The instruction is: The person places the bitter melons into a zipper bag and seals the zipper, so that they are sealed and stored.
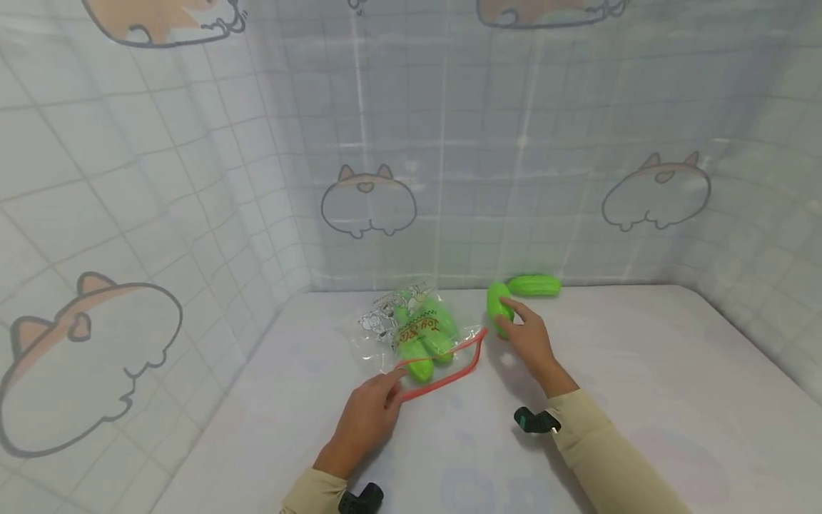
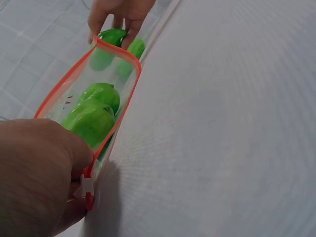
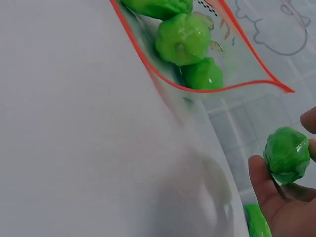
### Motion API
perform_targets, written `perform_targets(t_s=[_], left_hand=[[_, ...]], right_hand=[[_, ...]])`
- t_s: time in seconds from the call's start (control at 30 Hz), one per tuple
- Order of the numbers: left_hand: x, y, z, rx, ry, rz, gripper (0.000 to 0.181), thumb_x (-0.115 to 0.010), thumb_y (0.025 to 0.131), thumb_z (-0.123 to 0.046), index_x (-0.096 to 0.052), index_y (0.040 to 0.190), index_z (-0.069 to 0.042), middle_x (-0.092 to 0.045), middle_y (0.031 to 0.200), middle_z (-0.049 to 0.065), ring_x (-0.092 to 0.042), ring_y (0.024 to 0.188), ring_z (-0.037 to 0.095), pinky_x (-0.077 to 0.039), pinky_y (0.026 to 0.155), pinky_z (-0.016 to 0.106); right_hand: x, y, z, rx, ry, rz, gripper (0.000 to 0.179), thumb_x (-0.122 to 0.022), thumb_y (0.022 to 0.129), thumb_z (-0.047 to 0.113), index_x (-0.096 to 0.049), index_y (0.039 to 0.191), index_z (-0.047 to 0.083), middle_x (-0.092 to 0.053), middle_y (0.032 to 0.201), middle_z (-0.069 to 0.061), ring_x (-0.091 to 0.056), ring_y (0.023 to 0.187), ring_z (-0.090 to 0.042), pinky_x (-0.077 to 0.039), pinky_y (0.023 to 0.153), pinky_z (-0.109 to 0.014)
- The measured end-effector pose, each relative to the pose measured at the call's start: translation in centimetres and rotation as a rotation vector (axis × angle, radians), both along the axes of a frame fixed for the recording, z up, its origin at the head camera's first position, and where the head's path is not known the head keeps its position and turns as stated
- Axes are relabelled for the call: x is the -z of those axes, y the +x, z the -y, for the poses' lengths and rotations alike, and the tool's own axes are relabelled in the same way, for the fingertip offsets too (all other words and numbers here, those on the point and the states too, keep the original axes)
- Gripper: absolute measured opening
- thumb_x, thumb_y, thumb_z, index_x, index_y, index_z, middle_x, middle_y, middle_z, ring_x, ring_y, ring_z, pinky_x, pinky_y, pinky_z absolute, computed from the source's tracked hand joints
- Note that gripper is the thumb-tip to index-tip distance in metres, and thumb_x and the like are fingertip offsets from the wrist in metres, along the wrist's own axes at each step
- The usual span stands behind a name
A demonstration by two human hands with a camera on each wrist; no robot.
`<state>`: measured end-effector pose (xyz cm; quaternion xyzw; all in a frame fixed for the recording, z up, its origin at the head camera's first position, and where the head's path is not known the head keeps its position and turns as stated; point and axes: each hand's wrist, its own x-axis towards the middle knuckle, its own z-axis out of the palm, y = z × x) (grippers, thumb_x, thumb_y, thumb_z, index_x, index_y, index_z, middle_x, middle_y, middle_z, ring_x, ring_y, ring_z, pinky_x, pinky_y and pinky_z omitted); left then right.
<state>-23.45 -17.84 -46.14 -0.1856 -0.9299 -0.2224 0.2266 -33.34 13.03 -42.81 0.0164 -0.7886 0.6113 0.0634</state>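
A clear zip bag (image 1: 380, 350) with a red zip edge and printed figures lies on the table, holding several green toy cucumbers (image 2: 91, 121). My left hand (image 1: 366, 420) pinches the near corner of its red edge, by the white slider (image 2: 87, 185); the mouth gapes in both wrist views. Right of the bag, my right hand (image 1: 531, 341) grips another green toy cucumber (image 3: 286, 154) between thumb and fingers, its end facing the wrist camera. Just behind that hand, one more green toy cucumber (image 1: 534, 285) lies against the back wall.
A white table surface (image 1: 616, 371) stretches to both sides. Grid-patterned curtain walls (image 1: 488, 171) with cartoon dog prints close it in at the back, left and right. A dark band with a small device (image 1: 536, 421) is on the right wrist.
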Motion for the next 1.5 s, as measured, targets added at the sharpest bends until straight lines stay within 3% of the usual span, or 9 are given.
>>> perform_targets(t_s=[0.1,0.23,0.47,0.63,0.87,1.07,1.37,1.5], left_hand=[[0.0,0.0,0.1,0.001,0.004,-0.014,0.035,-0.075,0.083,-0.005,-0.070,0.117,-0.015,-0.053,0.077,-0.011,-0.049,0.070,0.009,-0.046,0.063,0.028],[0.2,0.1,0.2,-0.003,-0.001,0.002,0.035,-0.076,0.084,-0.006,-0.071,0.117,-0.015,-0.053,0.078,-0.012,-0.049,0.070,0.008,-0.046,0.064,0.028],[0.0,0.0,0.0,0.014,0.011,-0.003,0.036,-0.075,0.084,-0.006,-0.070,0.119,-0.014,-0.051,0.077,-0.010,-0.047,0.068,0.009,-0.043,0.061,0.028],[0.1,0.0,0.0,0.004,0.006,0.024,0.035,-0.075,0.086,-0.008,-0.069,0.120,-0.015,-0.050,0.077,-0.011,-0.047,0.068,0.009,-0.043,0.062,0.027],[0.0,0.1,0.1,0.016,0.024,-0.005,0.036,-0.075,0.084,-0.005,-0.070,0.119,-0.014,-0.052,0.077,-0.010,-0.048,0.069,0.010,-0.045,0.062,0.028],[0.0,0.0,0.0,0.012,0.016,0.022,0.034,-0.074,0.086,-0.007,-0.069,0.120,-0.014,-0.051,0.078,-0.010,-0.048,0.069,0.010,-0.045,0.062,0.028],[-0.1,0.1,0.0,0.018,0.020,0.009,0.035,-0.075,0.086,-0.006,-0.068,0.120,-0.013,-0.052,0.078,-0.009,-0.048,0.068,0.010,-0.045,0.062,0.027],[-0.2,0.0,-0.1,0.013,0.018,0.012,0.036,-0.074,0.085,-0.005,-0.068,0.120,-0.013,-0.052,0.079,-0.009,-0.048,0.069,0.010,-0.045,0.062,0.027]], right_hand=[[0.3,0.6,0.1,-0.001,-0.036,-0.007,0.050,-0.061,0.100,0.030,-0.051,0.148,0.016,-0.035,0.158,-0.009,-0.056,0.124,-0.031,-0.053,0.092,-0.038],[0.6,1.4,0.0,0.000,-0.074,-0.014,0.047,-0.060,0.101,0.033,-0.055,0.144,0.015,-0.038,0.157,-0.008,-0.049,0.131,-0.028,-0.054,0.089,-0.040],[0.7,2.0,-0.4,0.028,-0.062,-0.083,0.041,-0.058,0.103,0.024,-0.057,0.142,0.011,-0.043,0.153,-0.011,-0.055,0.122,-0.030,-0.056,0.085,-0.044],[0.7,2.3,-0.4,0.013,-0.073,-0.077,0.041,-0.060,0.102,0.025,-0.059,0.140,0.012,-0.044,0.152,-0.009,-0.052,0.127,-0.029,-0.056,0.085,-0.042],[0.3,3.2,-0.4,-0.014,-0.059,-0.086,0.046,-0.059,0.101,0.028,-0.055,0.144,0.012,-0.043,0.152,-0.013,-0.060,0.115,-0.028,-0.056,0.085,-0.039],[0.0,4.3,-0.3,-0.036,-0.106,-0.102,0.048,-0.061,0.101,0.023,-0.052,0.146,0.011,-0.045,0.150,-0.016,-0.062,0.112,-0.034,-0.055,0.087,-0.044],[0.4,5.6,-0.3,-0.039,-0.096,-0.183,0.046,-0.062,0.100,0.023,-0.054,0.142,0.008,-0.054,0.136,-0.026,-0.067,0.100,-0.029,-0.058,0.077,-0.041],[0.0,6.1,-0.5,-0.038,-0.118,-0.144,0.044,-0.062,0.100,0.021,-0.055,0.142,0.010,-0.055,0.135,-0.023,-0.066,0.101,-0.032,-0.057,0.080,-0.045]])
